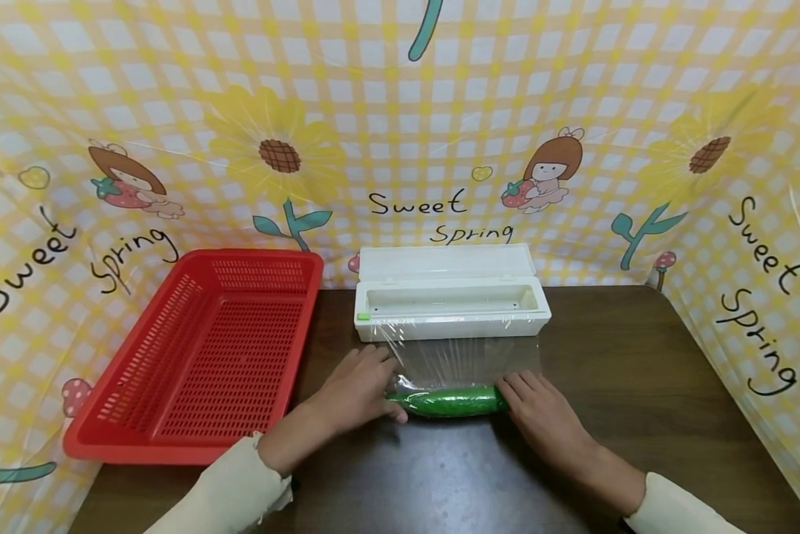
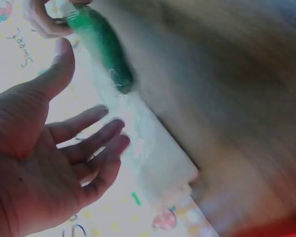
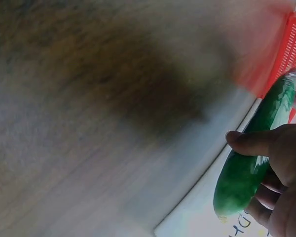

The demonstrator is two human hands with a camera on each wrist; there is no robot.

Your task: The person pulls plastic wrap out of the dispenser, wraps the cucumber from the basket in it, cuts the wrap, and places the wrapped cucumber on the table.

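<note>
A green cucumber [image 1: 455, 401] lies crosswise on the table, partly covered by clear cling film [image 1: 470, 361] that stretches from a white dispenser box [image 1: 450, 326]. My right hand [image 1: 540, 411] is at the cucumber's right end; the right wrist view shows its thumb on one side of the cucumber [image 3: 256, 163] and fingers curled on the other. My left hand [image 1: 363, 389] is by the left end. In the left wrist view, the left hand [image 2: 54, 143] has spread, relaxed fingers, with a gap between them and the cucumber [image 2: 103, 47].
The dispenser's lid [image 1: 447, 262] stands raised at the back, against the patterned cloth [image 1: 400, 133]. A red plastic basket [image 1: 300, 334] sits on the left side of the dark brown table [image 1: 614, 356]. A small green piece [image 1: 364, 317] is on the box's left front edge.
</note>
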